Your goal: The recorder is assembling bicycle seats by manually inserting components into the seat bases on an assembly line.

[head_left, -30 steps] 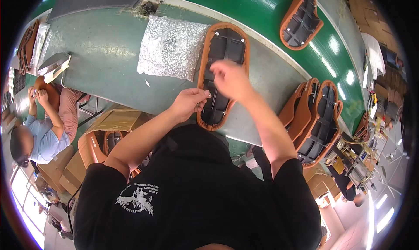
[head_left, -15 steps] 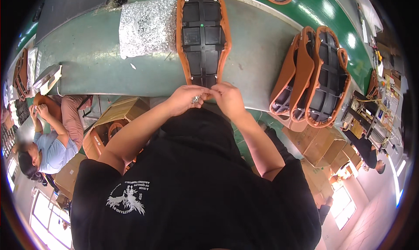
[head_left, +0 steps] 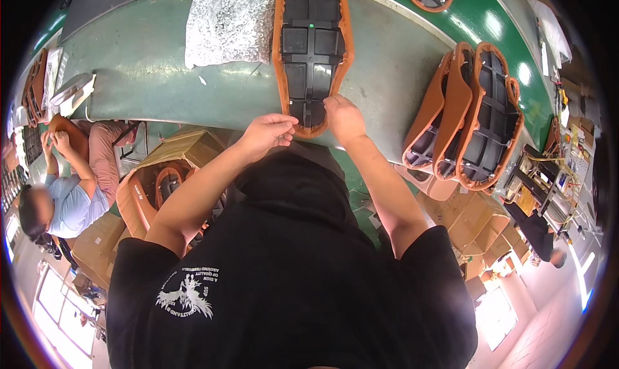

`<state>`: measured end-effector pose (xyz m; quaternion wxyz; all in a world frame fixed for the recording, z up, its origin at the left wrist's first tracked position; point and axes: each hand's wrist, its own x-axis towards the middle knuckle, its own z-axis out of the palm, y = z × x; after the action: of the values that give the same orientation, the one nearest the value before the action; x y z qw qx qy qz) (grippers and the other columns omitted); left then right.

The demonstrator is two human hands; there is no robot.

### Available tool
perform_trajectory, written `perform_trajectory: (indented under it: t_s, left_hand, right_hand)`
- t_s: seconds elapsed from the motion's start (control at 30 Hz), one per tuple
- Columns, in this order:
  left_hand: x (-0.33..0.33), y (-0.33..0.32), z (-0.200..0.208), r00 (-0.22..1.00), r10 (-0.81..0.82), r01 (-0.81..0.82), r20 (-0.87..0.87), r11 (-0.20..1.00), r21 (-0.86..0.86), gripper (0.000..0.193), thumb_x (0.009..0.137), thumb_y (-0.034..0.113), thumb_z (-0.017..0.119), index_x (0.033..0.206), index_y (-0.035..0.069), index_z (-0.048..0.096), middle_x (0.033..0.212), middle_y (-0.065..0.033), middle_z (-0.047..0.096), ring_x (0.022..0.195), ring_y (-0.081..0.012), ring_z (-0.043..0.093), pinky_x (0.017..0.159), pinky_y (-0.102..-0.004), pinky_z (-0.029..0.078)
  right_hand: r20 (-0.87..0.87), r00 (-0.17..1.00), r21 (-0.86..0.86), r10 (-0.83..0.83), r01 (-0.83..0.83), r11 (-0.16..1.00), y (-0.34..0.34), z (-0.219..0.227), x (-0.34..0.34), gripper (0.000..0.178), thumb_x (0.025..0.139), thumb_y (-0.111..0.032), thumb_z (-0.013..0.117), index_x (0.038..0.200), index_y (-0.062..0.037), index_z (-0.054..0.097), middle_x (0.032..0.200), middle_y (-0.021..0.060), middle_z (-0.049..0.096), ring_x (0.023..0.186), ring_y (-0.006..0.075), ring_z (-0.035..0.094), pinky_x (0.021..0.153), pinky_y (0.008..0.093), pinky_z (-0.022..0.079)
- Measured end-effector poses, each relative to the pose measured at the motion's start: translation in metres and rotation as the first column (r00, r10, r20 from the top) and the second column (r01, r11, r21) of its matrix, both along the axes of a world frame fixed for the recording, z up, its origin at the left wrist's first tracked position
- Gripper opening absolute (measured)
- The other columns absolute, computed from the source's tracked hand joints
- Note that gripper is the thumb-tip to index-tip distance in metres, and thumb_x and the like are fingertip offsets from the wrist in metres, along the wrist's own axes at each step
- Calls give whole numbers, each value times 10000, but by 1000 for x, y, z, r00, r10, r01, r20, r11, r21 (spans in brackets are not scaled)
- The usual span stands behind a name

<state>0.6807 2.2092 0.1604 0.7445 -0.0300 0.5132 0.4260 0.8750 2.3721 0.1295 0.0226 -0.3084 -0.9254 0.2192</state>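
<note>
A long armrest-like padded part (head_left: 314, 72), black plastic ribbed underside up with a brown upholstered rim, lies on the green table with its narrow end toward me. My left hand (head_left: 265, 137) is closed at the left of that narrow end. Small silvery metal pieces show between its fingers, too small to name, and the fingertips are close to the rim. My right hand (head_left: 345, 120) pinches at the right side of the same end, fingertips at the inner rim near a corner. What they hold, if anything, is hidden.
Bubble wrap (head_left: 229, 26) lies left of the part. Several similar brown padded parts (head_left: 483, 117) stand at the right table edge. An open carton (head_left: 171, 156) with brown parts is below left. Another person (head_left: 71, 188) sits at the left, hands on a brown piece.
My hands were together at the narrow end; now they are apart, the right at the rim's right side and the left at its left. The whole view has shifted slightly.
</note>
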Motion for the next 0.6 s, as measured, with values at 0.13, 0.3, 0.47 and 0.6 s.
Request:
perform_trajectory:
  t_s: [0.13, 0.3, 0.47, 0.6]
  left_hand:
    - [0, 0, 3, 998, 62, -62, 2, 998, 11, 240, 1014, 173, 620, 1190, 22, 680, 962, -34, 650, 866, -134, 616, 793, -299, 536]
    - [-4, -1, 6, 985, 158, -158, 69, 987, -8, 235, 1007, 142, 602, 1184, 8, 679, 964, -36, 653, 867, -137, 617, 799, -302, 532]
    - [-5, -6, 5, 993, 116, -116, 29, 993, 13, 233, 1000, 123, 605, 1187, 5, 677, 989, -45, 664, 891, -143, 627, 827, -314, 539]
    - [-4, -5, 2, 991, 132, -132, 30, 991, 12, 227, 995, 118, 624, 1184, 4, 676, 1009, -56, 670, 911, -150, 634, 841, -322, 546]
  right_hand:
    - [27, 987, 60, 159, -161, 985, 8, 12, -2, 117, 788, -78, 631, 903, -58, 626, 956, 115, 654, 897, 306, 691, 774, 420, 588]
    - [299, 934, 63, 193, -221, 973, 17, 11, -12, 200, 975, -224, 579, 887, -58, 647, 901, 129, 694, 838, 302, 716, 741, 408, 594]
    - [505, 855, -64, 119, -100, 993, 17, 45, -35, 293, 1002, -310, 565, 931, -49, 675, 920, 148, 715, 841, 307, 727, 735, 412, 592]
    - [395, 904, 30, 161, -188, 982, 2, 40, -13, 221, 929, -224, 601, 1010, -35, 683, 990, 169, 720, 868, 315, 731, 737, 422, 592]
